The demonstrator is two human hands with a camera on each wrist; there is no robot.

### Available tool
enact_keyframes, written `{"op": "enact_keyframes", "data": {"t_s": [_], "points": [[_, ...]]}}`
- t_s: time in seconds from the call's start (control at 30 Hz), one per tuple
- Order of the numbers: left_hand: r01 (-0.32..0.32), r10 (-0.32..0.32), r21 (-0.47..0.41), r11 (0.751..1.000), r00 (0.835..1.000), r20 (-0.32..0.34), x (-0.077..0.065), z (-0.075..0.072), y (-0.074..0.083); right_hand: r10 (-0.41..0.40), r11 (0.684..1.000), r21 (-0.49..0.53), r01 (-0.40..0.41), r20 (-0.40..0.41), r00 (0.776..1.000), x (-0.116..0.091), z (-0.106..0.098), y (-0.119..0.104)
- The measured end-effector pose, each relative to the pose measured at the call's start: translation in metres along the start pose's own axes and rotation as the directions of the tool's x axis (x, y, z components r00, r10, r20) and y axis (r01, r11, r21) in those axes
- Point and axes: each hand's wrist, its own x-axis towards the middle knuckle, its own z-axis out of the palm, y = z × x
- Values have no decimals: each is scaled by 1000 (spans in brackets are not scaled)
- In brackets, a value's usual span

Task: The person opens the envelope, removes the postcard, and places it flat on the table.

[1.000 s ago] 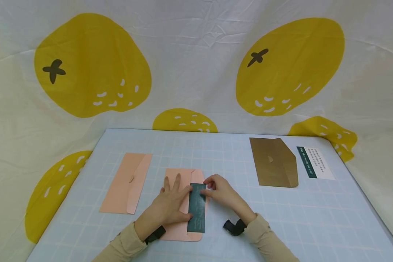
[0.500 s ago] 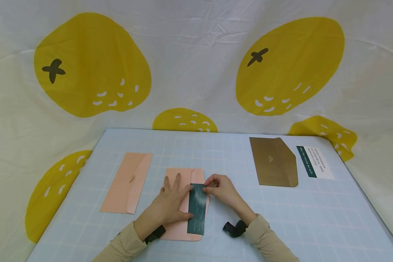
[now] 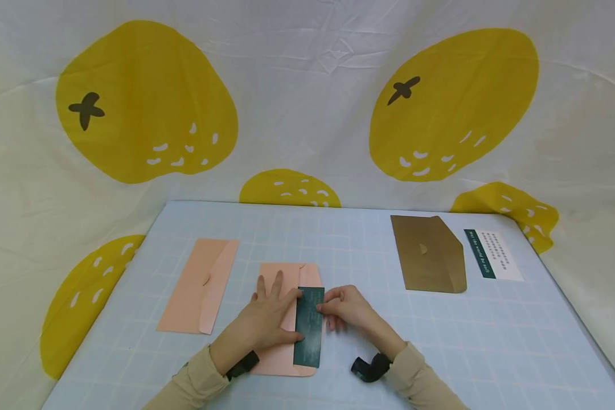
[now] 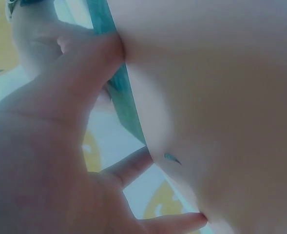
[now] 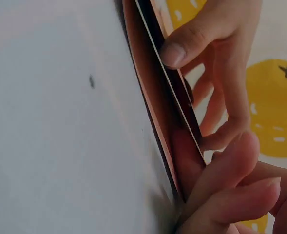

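A dark green card [image 3: 309, 336] lies along the right side of a pink envelope [image 3: 274, 361], over its flap side. Whether its left edge is tucked inside is unclear. My left hand [image 3: 266, 319] is spread flat on the envelope, with thumb and index fingertips at the card's left edge. With my right hand [image 3: 351, 307] I pinch the card's right edge near its upper end, thumb on top. In the right wrist view, a right finger reaches into the gap between the card and the pink paper [image 5: 145, 73] below, while the left thumb [image 5: 177, 51] presses from above.
Another pink envelope [image 3: 197, 287] lies to the left, flap closed. At the back right are a brown envelope [image 3: 422, 259] and a white card with a green strip [image 3: 497, 256]. A grid-patterned cloth [image 3: 369, 239] covers the table; a fruit-print curtain [image 3: 302, 114] hangs behind it.
My right hand has slid slightly down along the card's right edge, and its lower fingers now hang below the thumb. The card has shifted slightly downward; my left hand stays put.
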Motion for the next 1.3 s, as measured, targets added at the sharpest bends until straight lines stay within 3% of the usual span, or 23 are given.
{"op": "enact_keyframes", "data": {"t_s": [0.13, 0.5, 1.3], "points": [[2, -2, -6, 1000, 1000, 3, 0, 0, 0, 24, 998, 52, -28, 67, 997, -2, 0, 2], [6, -6, -14, 1000, 1000, 16, 0, -2, 1, 22, 997, 76, -28, 87, 996, -3, -3, 1], [4, -4, -1, 1000, 1000, 27, -4, -5, 3, 54, 998, 37, -56, 52, 997, -17, -30, 10]]}}
